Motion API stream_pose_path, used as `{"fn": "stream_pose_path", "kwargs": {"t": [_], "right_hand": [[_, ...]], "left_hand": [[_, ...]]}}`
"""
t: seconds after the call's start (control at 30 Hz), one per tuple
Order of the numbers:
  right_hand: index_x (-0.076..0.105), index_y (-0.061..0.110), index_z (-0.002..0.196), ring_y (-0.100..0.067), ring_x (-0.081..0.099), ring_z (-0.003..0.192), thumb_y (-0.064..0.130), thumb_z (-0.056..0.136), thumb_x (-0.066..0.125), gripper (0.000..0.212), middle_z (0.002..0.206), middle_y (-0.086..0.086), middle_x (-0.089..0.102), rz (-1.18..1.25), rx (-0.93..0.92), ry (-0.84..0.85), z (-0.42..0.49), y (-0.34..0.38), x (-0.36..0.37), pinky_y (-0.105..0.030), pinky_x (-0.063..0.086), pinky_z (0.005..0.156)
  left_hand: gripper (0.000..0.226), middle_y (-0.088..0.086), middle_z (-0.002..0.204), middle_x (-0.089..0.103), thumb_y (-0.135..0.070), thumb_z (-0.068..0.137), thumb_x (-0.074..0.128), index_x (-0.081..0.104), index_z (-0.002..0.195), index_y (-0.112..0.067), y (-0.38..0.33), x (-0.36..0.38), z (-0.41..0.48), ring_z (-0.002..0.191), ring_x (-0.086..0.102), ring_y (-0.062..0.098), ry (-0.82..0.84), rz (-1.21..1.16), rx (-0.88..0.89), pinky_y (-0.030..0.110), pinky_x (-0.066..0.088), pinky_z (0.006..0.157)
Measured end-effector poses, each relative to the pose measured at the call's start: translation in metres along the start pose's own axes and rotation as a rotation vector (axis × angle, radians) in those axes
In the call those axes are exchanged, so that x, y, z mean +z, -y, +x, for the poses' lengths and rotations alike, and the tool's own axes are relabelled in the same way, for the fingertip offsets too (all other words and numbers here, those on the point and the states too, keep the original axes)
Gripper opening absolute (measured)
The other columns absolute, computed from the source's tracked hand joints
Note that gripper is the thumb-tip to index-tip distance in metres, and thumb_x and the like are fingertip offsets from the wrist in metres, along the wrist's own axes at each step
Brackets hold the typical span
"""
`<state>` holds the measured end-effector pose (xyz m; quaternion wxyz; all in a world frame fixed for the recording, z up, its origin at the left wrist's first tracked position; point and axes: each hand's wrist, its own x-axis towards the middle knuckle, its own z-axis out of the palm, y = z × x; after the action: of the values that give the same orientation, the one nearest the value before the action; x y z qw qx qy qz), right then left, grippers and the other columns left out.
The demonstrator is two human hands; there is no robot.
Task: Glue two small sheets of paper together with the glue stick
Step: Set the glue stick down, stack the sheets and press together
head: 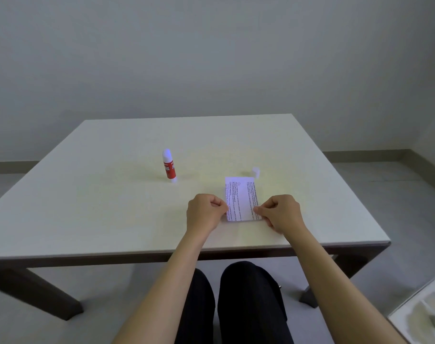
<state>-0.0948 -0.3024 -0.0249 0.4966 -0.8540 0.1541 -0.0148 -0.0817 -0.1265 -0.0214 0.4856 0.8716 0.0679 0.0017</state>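
Note:
A small printed sheet of paper (241, 198) lies on the white table (112, 194), right of centre near the front edge. My left hand (205, 213) pinches its left edge and my right hand (282, 214) pinches its right edge, both near the sheet's lower corners. Whether a second sheet lies under it I cannot tell. The red and white glue stick (168, 166) stands upright to the left, farther back, apart from both hands. A small white cap (256, 172) stands just beyond the sheet's top right corner.
The table's front edge runs just below my hands, with my dark-trousered legs under it. A grey wall stands behind the table. A pale flat object (422, 314) lies on the floor at the bottom right.

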Motion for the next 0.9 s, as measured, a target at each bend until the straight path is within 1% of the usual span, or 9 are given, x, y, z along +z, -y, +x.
{"fn": "stream_pose_path", "kwargs": {"t": [0.17,0.27,0.47,0.53,0.57,0.63,0.7,0.8,0.9], "right_hand": [[0.060,0.006,0.056,-0.002,0.042,0.026,0.012,0.076,0.075,0.026,0.039,0.006,0.052,-0.054,-0.040,-0.004,-0.001,0.001,0.002,-0.010,0.034,0.035],[0.056,0.009,0.054,-0.007,0.047,0.041,0.011,0.076,0.074,0.029,0.048,0.005,0.055,-0.111,-0.055,-0.007,0.001,0.002,0.004,-0.019,0.037,0.044],[0.043,0.016,0.060,-0.021,0.050,0.063,0.015,0.078,0.073,0.035,0.063,0.002,0.051,-0.268,-0.080,0.000,0.007,0.002,0.008,-0.025,0.033,0.049],[0.045,0.017,0.072,-0.023,0.048,0.068,0.016,0.080,0.070,0.026,0.068,0.003,0.047,-0.317,-0.121,-0.019,0.005,0.002,0.011,-0.026,0.032,0.050],[0.051,0.017,0.086,-0.024,0.048,0.072,0.017,0.082,0.067,0.016,0.076,0.001,0.050,-0.370,-0.151,-0.029,0.002,0.003,0.012,-0.028,0.034,0.053],[0.052,0.026,0.123,-0.025,0.051,0.085,0.017,0.088,0.058,0.037,0.109,-0.004,0.052,-0.550,-0.258,-0.057,-0.003,-0.001,0.018,-0.030,0.040,0.063],[0.045,0.034,0.136,-0.029,0.046,0.115,0.012,0.092,0.047,0.049,0.145,-0.004,0.039,-0.765,-0.410,-0.078,-0.008,-0.009,0.025,-0.036,0.042,0.081],[0.032,0.034,0.145,-0.021,0.016,0.146,0.010,0.097,0.030,0.054,0.159,0.011,0.021,-0.820,-0.435,0.022,-0.011,-0.017,0.030,-0.047,0.015,0.113],[0.026,0.033,0.147,-0.017,0.007,0.149,0.015,0.098,0.026,0.052,0.158,0.013,0.020,-0.771,-0.429,0.125,-0.008,-0.015,0.032,-0.054,-0.007,0.115]], "left_hand": [[0.008,-0.012,0.061,0.062,-0.015,0.075,0.070,0.072,0.068,-0.017,0.002,0.001,0.002,0.060,0.058,0.002,-0.014,0.049,0.029,0.015,0.039,0.053],[0.009,-0.016,0.056,0.059,-0.014,0.074,0.068,0.072,0.067,-0.018,0.003,0.002,0.001,0.057,0.056,0.000,-0.024,0.074,0.043,0.014,0.036,0.050],[0.009,-0.006,0.062,0.063,-0.008,0.073,0.067,0.066,0.066,-0.013,0.002,0.006,0.001,0.068,0.063,0.017,-0.030,0.154,0.125,0.021,0.041,0.053],[0.010,0.000,0.073,0.065,-0.009,0.074,0.069,0.061,0.071,-0.014,0.004,0.007,0.002,0.075,0.063,0.021,-0.034,0.204,0.149,0.024,0.042,0.056],[0.012,0.001,0.078,0.062,-0.011,0.074,0.071,0.059,0.077,-0.014,0.005,0.007,0.003,0.077,0.061,0.021,-0.043,0.229,0.169,0.025,0.042,0.058],[0.024,0.001,0.098,0.059,-0.017,0.078,0.071,0.060,0.100,-0.017,0.007,0.006,0.006,0.091,0.055,0.019,-0.026,0.335,0.273,0.026,0.042,0.067],[0.045,-0.001,0.131,0.052,-0.027,0.085,0.063,0.053,0.128,-0.022,0.010,0.003,0.012,0.122,0.045,0.021,0.103,0.541,0.409,0.033,0.039,0.093],[0.063,-0.010,0.158,0.021,-0.049,0.090,0.048,0.028,0.147,-0.027,0.012,-0.005,0.020,0.147,0.009,0.020,0.399,0.697,0.434,0.045,0.011,0.116],[0.071,-0.013,0.160,0.010,-0.056,0.089,0.045,0.019,0.149,-0.029,0.018,-0.014,0.024,0.148,-0.004,0.021,0.470,0.717,0.411,0.051,-0.005,0.117]]}}
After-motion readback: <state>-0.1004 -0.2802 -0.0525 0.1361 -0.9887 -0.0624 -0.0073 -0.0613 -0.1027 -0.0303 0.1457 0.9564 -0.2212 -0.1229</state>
